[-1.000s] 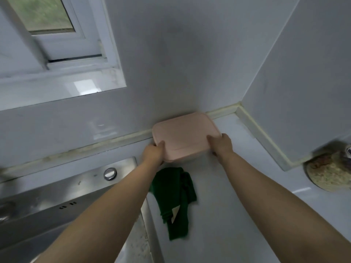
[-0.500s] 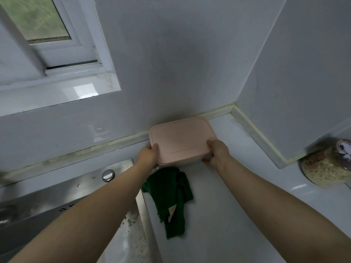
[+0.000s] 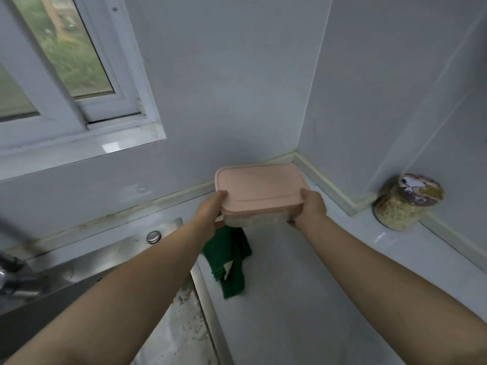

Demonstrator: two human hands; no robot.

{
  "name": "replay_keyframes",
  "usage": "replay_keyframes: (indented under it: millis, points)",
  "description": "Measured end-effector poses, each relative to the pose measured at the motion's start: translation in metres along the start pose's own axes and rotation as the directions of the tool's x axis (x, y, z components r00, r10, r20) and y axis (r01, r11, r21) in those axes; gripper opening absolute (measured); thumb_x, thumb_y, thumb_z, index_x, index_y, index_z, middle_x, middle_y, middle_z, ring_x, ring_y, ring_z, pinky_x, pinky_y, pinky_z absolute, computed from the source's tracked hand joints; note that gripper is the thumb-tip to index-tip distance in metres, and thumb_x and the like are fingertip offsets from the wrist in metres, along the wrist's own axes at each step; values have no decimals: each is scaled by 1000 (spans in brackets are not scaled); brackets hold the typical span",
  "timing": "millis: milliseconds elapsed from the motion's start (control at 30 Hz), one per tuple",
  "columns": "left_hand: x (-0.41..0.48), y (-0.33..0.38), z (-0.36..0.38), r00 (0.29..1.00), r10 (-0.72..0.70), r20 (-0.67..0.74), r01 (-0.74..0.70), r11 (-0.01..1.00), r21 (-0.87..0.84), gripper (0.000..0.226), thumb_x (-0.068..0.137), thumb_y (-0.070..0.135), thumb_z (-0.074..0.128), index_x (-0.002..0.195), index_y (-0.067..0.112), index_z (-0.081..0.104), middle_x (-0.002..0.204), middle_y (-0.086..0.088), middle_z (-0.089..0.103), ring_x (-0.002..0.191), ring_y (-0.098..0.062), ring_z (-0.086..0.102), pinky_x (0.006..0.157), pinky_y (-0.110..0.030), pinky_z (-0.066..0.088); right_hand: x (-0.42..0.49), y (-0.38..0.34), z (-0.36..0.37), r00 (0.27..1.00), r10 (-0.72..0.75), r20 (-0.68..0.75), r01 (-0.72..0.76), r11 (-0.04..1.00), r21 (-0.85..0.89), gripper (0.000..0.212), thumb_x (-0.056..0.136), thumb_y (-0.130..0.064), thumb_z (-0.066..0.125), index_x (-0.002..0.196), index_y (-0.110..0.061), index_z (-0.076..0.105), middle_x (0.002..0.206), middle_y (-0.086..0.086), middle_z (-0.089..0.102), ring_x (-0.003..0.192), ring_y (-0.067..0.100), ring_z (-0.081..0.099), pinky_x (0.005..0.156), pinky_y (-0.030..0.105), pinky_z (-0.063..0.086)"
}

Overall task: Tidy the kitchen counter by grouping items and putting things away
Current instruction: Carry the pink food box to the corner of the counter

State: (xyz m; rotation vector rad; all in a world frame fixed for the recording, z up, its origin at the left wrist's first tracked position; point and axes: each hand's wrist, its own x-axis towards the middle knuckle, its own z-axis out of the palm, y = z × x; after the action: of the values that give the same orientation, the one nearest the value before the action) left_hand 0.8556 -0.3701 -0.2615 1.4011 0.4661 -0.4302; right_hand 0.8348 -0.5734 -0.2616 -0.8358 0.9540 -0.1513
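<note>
While the left hand (image 3: 210, 209) and right hand (image 3: 311, 206) grip its two ends, the pink-lidded container (image 3: 259, 188) is above the counter (image 3: 303, 272).

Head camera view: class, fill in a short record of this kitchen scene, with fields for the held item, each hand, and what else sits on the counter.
Held item: pink-lidded container, lid on, clear base, near the wall corner
Left hand: grips the container's left edge
Right hand: grips its right edge
On counter: green cloth, crumpled beside the sink; jar of grains by the right wall
</note>
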Motion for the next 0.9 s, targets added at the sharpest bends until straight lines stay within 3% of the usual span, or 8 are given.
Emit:
replay_keyframes:
  millis: [100, 167, 233, 400, 467, 600, 767, 900]
  points:
    - [-30, 2, 4, 993, -7, 115, 9, 1000, -12, 27, 97, 37, 48, 110, 14, 54, 95, -6, 59, 84, -20, 58, 75, -35, 51, -36, -3, -23, 999, -31, -27, 32, 999, 22, 34, 81, -16, 61, 115, -12, 59, 108, 9, 66, 85, 28, 64, 72, 44, 54]
    - [-46, 2, 6, 987, -26, 161, 23, 999, 23, 35, 95, 39, 49, 119, 13, 51, 110, -9, 60, 90, -22, 59, 68, -35, 53, -59, -3, -37, 999, -41, -25, 42, 998, 36, 32, 84, -16, 58, 116, -15, 58, 108, 7, 65, 79, 25, 61, 60, 35, 50]
    - [-64, -3, 6, 986, -25, 167, 13, 997, 70, 45, 92, 39, 54, 128, 12, 46, 123, -12, 58, 95, -26, 60, 62, -35, 52, -81, -2, -53, 998, -55, -21, 56, 997, 50, 31, 87, -17, 56, 118, -16, 57, 112, 7, 64, 76, 23, 59, 59, 33, 48]
    - [-109, -29, 0, 978, -3, 209, -21, 993, 114, 50, 89, 38, 57, 129, 10, 43, 121, -17, 58, 100, -32, 62, 59, -36, 53, -139, 9, -98, 996, -83, -39, 84, 996, 30, 32, 89, -25, 52, 121, -19, 52, 108, 3, 59, 74, 19, 54, 55, 32, 41]
    - [-125, -41, -4, 973, 0, 230, -34, 989, 143, 49, 88, 36, 58, 127, 10, 43, 120, -17, 58, 101, -34, 61, 61, -38, 55, -159, 19, -116, 994, -96, -59, 98, 995, 31, 31, 89, -28, 52, 119, -20, 51, 103, 2, 58, 74, 19, 53, 59, 35, 44]
    - [-149, -65, -8, 967, 29, 253, -81, 977, 196, 44, 89, 33, 58, 123, 8, 45, 117, -16, 58, 98, -33, 62, 58, -35, 53, -192, 37, -149, 990, -104, -98, 108, 993, 38, 21, 94, -33, 47, 110, -20, 47, 88, 1, 54, 71, 18, 50, 83, 46, 46]
    - [-189, -97, 5, 941, -56, 333, -19, 976, 217, 41, 88, 30, 59, 122, 11, 46, 116, -14, 58, 98, -34, 62, 73, -44, 57, -230, 54, -209, 978, -89, -191, 108, 990, 93, 22, 95, -34, 46, 111, -19, 46, 85, 2, 52, 76, 22, 52, 96, 52, 45]
    - [-223, -113, 34, 898, -85, 431, -17, 974, 227, 40, 91, 29, 55, 125, 11, 46, 116, -15, 57, 83, -27, 61, 50, -30, 50, -253, 56, -257, 944, -120, -308, 176, 971, 160, 26, 93, -32, 51, 116, -20, 48, 88, 2, 52, 89, 26, 53, 88, 53, 50]
